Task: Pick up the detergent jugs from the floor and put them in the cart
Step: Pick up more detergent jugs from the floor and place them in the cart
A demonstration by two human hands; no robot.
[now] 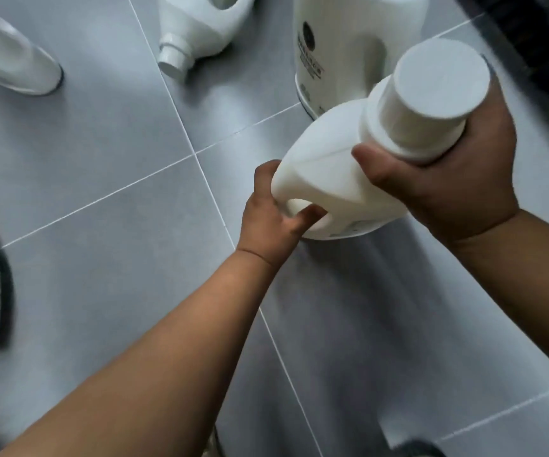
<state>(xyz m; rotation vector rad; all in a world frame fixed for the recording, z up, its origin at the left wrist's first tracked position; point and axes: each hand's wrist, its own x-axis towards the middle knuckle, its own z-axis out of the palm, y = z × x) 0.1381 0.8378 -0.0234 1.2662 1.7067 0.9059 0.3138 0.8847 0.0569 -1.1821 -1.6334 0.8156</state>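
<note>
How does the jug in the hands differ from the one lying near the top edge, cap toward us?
The held jug is tilted, cap toward the camera, with the left hand gripping its handle and the right hand its neck. The lying jug rests on its side on the tiles, untouched. Both are white with white caps.

The white detergent jug (342,179) is tilted, its broad round cap (441,84) turned up toward the camera. The left hand (276,222) hooks its handle and the right hand (447,179) grips its neck. Just behind it, a printed jug (348,44) stands upright on the floor (101,159). Beyond it to the left, a third jug (200,24) lies on its side. Farther left lies a fourth jug (12,57), partly out of view.
</note>
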